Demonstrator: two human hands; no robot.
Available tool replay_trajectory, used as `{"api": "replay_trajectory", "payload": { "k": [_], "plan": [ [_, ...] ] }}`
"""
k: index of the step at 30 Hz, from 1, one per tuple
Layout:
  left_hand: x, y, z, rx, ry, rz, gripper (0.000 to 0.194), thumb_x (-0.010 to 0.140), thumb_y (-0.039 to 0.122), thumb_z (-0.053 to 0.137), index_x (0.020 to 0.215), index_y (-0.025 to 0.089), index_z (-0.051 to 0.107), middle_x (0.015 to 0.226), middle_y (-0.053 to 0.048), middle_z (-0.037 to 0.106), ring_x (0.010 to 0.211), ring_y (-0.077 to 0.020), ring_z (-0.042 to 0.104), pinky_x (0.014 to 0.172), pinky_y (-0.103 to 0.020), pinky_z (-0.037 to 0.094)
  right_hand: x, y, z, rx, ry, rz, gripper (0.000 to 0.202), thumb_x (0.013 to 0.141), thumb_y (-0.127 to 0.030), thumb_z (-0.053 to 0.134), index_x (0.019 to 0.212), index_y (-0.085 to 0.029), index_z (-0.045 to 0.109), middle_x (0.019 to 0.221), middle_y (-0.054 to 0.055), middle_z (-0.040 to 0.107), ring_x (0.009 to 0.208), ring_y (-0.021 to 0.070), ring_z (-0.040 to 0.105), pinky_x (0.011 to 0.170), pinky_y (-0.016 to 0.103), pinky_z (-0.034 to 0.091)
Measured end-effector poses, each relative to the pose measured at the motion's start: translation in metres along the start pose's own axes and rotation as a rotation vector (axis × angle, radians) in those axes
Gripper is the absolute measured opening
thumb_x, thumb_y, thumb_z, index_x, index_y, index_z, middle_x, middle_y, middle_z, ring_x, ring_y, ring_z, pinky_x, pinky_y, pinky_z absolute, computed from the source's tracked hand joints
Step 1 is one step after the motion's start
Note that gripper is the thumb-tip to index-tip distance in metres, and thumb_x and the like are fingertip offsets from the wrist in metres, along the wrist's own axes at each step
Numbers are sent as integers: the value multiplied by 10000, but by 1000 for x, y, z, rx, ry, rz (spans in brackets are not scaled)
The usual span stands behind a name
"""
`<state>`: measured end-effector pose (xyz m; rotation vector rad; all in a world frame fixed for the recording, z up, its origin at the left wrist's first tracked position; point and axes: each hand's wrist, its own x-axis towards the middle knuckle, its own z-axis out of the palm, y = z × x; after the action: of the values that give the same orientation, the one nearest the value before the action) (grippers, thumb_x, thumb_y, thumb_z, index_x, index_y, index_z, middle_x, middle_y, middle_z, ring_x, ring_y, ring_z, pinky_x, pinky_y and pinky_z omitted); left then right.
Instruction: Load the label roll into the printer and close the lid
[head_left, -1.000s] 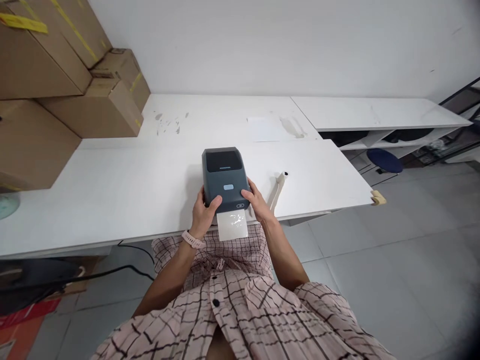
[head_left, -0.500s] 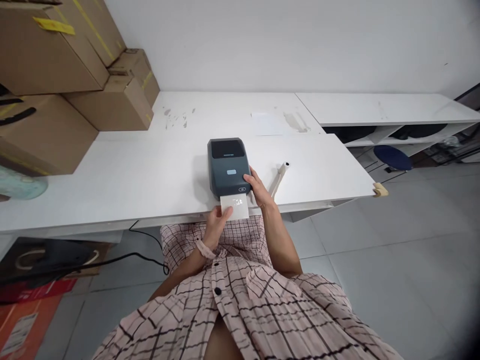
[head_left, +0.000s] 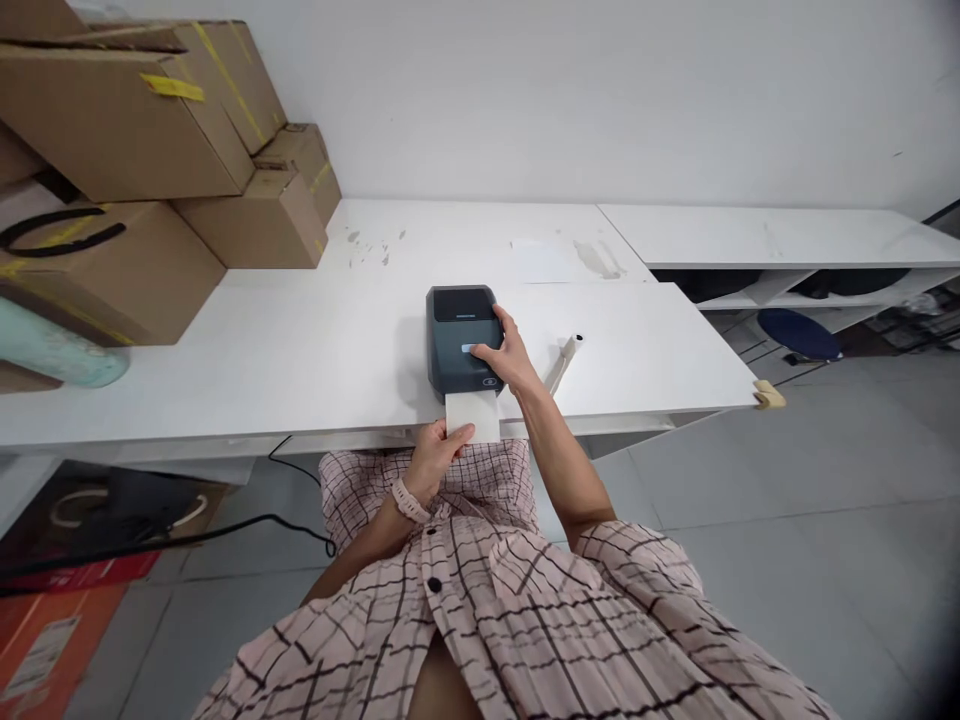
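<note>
A dark blue-grey label printer (head_left: 454, 365) stands near the front edge of the white table. From its front a blank-looking strip of white label paper (head_left: 480, 418) sticks out over the edge. My left hand (head_left: 435, 455) pinches this paper at its lower left corner, thumb on top. My right hand (head_left: 514, 355) grips the printer's right side, with the thumb lying on the pale button in the middle of its top. The fingers' far ends are partly hidden by the printer. Just right of that hand lies a thin white paper roll (head_left: 571, 347) with a loose tail.
Cardboard boxes (head_left: 255, 225) are stacked at the left of the white table (head_left: 337, 350), near a pale green cylinder (head_left: 67, 345). A foam guard (head_left: 769, 395) covers the table's right corner. Black cable (head_left: 247, 520) hangs below at left; a blue stool (head_left: 799, 335) stands at right.
My right hand has moved up the printer's side and its thumb now rests on the button. My left hand keeps hold of the paper. The view has shifted slightly.
</note>
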<state>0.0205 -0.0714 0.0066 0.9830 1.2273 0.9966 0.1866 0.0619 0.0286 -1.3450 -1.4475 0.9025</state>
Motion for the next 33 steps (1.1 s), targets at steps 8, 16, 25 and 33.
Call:
{"api": "replay_trajectory", "payload": {
  "k": [8, 16, 25, 33],
  "plan": [
    [6, 15, -11, 113, -15, 57, 429, 764, 610, 714, 714, 198, 608, 591, 28, 536, 556, -124, 495, 532, -254, 396, 5, 6, 6, 20, 51, 36, 987, 664, -334, 694, 1576, -331, 317, 1574, 71, 390, 1456, 343, 374, 1211, 571, 351],
    [40, 23, -25, 242, 205, 309, 669, 949, 613, 525, 1523, 283, 427, 1688, -101, 319, 1556, -279, 303, 1248, -456, 301, -24, 1, 2, 169, 35, 79, 1011, 756, -555, 723, 1615, -267, 275, 1663, 91, 354, 1513, 292, 374, 1251, 483, 333],
    [48, 15, -18, 211, 218, 381, 713, 979, 688, 375, 1567, 287, 419, 1713, -44, 291, 1621, -237, 119, 1324, -452, 128, -63, 21, -5, 190, 42, 52, 846, 964, -783, 268, 1608, -238, 342, 1687, 67, 350, 1571, 241, 310, 1293, 480, 266],
    [67, 72, -25, 91, 143, 511, 624, 1010, 620, 353, 1536, 310, 486, 1687, 8, 350, 1586, -268, 261, 1293, -445, 271, -33, -3, -18, 403, 49, -84, 764, 982, -756, 323, 1589, -296, 385, 1697, 10, 332, 1592, 254, 247, 1323, 494, 155]
  ]
}}
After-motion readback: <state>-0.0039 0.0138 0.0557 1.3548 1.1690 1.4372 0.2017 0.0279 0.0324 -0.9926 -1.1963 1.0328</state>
